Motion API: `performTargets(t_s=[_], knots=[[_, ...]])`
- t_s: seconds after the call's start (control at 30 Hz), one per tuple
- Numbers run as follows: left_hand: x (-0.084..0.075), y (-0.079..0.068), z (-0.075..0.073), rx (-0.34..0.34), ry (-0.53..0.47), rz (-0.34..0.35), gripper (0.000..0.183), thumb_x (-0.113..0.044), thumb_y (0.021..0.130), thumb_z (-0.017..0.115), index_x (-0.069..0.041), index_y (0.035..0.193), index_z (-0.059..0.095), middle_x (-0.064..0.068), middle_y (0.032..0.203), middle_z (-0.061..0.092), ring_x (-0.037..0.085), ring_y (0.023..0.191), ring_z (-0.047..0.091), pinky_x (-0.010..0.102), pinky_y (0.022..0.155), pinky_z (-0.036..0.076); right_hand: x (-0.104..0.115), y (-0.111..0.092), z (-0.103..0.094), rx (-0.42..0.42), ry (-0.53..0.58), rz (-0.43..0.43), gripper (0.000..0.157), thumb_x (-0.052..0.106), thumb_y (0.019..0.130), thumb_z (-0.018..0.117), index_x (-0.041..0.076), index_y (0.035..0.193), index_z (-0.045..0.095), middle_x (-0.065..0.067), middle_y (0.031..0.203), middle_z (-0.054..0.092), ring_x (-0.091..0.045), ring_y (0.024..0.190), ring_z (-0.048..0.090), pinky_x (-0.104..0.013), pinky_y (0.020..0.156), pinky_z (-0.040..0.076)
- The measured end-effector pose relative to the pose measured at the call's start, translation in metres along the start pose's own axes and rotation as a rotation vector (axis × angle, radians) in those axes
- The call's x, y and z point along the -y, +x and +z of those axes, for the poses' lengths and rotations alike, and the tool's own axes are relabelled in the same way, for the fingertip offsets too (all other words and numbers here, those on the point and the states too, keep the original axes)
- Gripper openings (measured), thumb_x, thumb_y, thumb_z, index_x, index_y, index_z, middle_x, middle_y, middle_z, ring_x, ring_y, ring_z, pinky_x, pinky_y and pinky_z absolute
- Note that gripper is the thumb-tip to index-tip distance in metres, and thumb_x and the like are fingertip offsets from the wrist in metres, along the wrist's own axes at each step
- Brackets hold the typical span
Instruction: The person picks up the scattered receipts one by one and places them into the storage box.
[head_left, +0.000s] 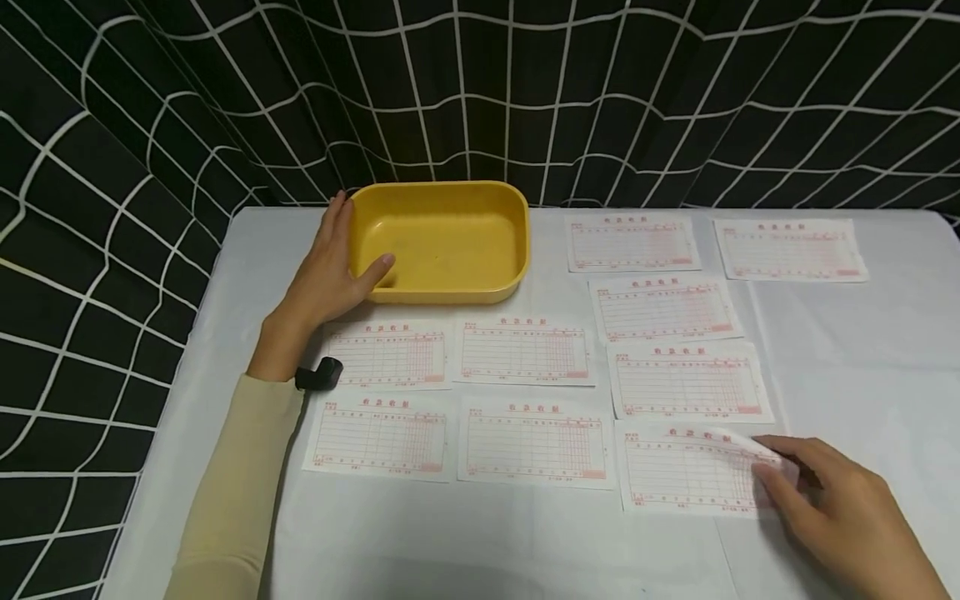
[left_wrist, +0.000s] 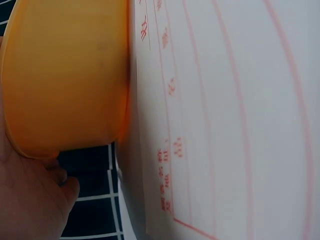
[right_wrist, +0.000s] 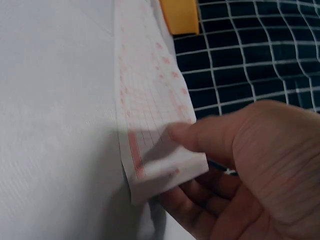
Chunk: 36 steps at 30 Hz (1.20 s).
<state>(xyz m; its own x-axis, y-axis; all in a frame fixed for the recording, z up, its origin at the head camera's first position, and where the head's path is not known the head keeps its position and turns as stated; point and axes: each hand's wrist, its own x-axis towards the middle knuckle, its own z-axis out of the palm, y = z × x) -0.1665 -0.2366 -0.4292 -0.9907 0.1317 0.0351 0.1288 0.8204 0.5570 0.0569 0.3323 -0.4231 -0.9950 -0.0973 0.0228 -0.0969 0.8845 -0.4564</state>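
A yellow plastic basin stands at the back left of the table. My left hand grips its left end, thumb over the front rim and fingers along the outer wall. In the left wrist view the basin's side looms beside the hand. At the front right my right hand pinches the right end of a receipt slip printed in red. The right wrist view shows the slip's end bent up between thumb and fingers; its far part lies on the table.
Several more receipt slips lie flat in rows, such as one slip at front middle and another at back right. A white cloth covers the table. A black curtain with white grid lines hangs behind and to the left.
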Motion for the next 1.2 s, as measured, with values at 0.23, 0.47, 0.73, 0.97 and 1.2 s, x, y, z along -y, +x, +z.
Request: performTargets(t_s=[0.23,0.47,0.73,0.97,1.2], knots=[[0.001,0.001,-0.001,-0.004,-0.008,-0.009,0.105,-0.061,0.095,0.061,-0.013,0.172,0.007,0.004,0.181,-0.005,0.037,0.165,0.021,0.062,0.129,0.029,-0.004,0.001,-0.002,0.049,0.105,0.049,0.031,0.006,0.092,0.080,0.004,0.122,0.073,0.008,0.076,0.056,0.001,0.061,0.044,-0.019,0.051,0.035],[-0.001,0.002,-0.002,0.005,-0.002,-0.012,0.105,-0.063,0.095,0.060,-0.015,0.172,0.007,0.003,0.181,-0.006,0.036,0.165,0.019,0.063,0.129,0.028,-0.010,0.007,-0.011,-0.045,0.187,0.101,0.030,0.003,0.090,0.081,-0.003,0.118,0.074,0.010,0.067,0.051,-0.003,0.050,0.043,-0.023,0.046,0.032],[0.000,0.001,-0.003,-0.008,-0.008,-0.001,0.103,-0.060,0.096,0.061,-0.013,0.171,0.009,0.005,0.181,-0.005,0.037,0.165,0.022,0.061,0.129,0.030,-0.011,0.015,-0.016,-0.046,0.339,0.146,0.026,-0.008,0.090,0.076,0.015,0.101,0.075,0.023,0.074,0.065,0.008,0.052,0.054,-0.016,0.044,0.040],[0.001,-0.002,-0.002,-0.012,-0.016,0.007,0.102,-0.058,0.096,0.060,-0.012,0.171,0.009,0.007,0.181,-0.003,0.038,0.164,0.023,0.060,0.129,0.030,-0.005,0.032,-0.026,-0.114,0.452,0.139,0.035,-0.013,0.089,0.075,0.021,0.095,0.073,0.023,0.081,0.070,0.008,0.061,0.062,-0.013,0.048,0.046],[0.001,-0.001,-0.001,-0.027,-0.012,0.029,0.100,-0.056,0.098,0.060,-0.012,0.172,0.008,0.007,0.181,0.005,0.035,0.164,0.023,0.059,0.131,0.026,0.008,0.054,-0.030,-0.137,0.568,0.139,0.019,-0.012,0.091,0.073,0.006,0.099,0.076,0.019,0.093,0.075,0.007,0.075,0.070,-0.010,0.061,0.054]])
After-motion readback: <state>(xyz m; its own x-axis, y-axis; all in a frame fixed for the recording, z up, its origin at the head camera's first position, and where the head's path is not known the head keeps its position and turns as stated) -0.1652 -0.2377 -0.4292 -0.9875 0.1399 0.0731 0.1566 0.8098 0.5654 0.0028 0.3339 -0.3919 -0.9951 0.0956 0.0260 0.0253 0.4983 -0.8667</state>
